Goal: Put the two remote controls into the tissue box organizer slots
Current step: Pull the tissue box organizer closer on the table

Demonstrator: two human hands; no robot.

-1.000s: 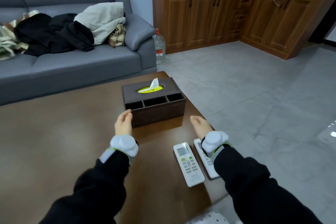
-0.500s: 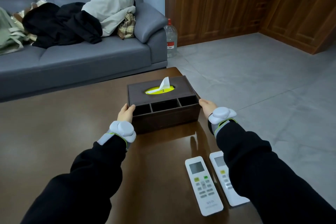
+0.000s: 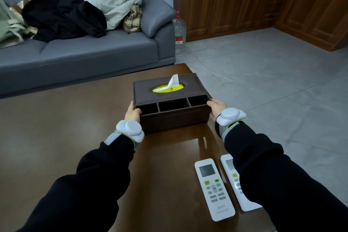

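Brown coffee table (image 3: 56, 128) carries the tissue box organizer (image 3: 170, 102), clasped at its ends by left hand (image 3: 132, 113) and right hand (image 3: 216, 108) (probably steadying it), while both remote controls (image 3: 213, 188) lie nearby, unslotted.

One head-worn camera looks forward and down, close over the glossy brown wooden counter (image 3: 56, 128), facing the grey upholstered sofa (image 3: 98, 51) beyond.

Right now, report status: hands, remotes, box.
Left hand and right hand grip the tissue box organizer ends. Both remote controls flat on table, near right sleeve. Slots empty, nothing blocking.
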